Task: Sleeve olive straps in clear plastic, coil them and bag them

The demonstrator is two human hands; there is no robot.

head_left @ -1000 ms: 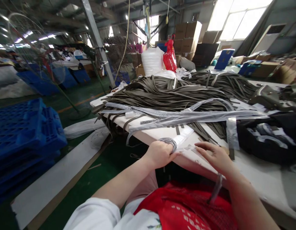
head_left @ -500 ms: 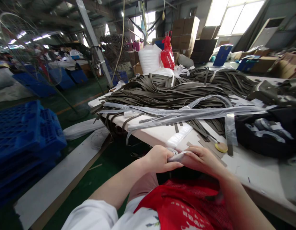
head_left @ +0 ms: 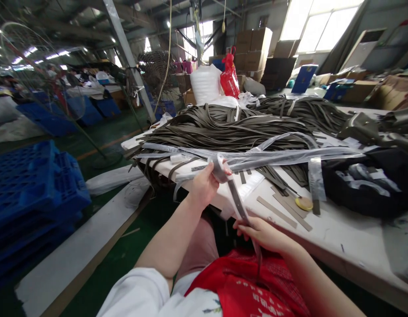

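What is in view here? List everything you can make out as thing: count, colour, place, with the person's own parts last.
Table: one, white, before the person
Dark straps: many, grey-brown, heaped on the table
Plastic-wrapped strips: several, greyish, along the heap's near side
Grey strap: one, grey, held up at the table's near edge
Disc: one, yellow, on the table
Bag-like item: one, black, table's right
Roll: one, white, behind the heap
Red bag: one, red, beside the roll
Cardboard boxes: several, brown, background
Pallets: several, blue, stacked left
Distant clutter: count unclear, mixed colours, far left
Left hand: one, bare, on the strap's coiled end
Right hand: one, bare, gripping the strap lower down
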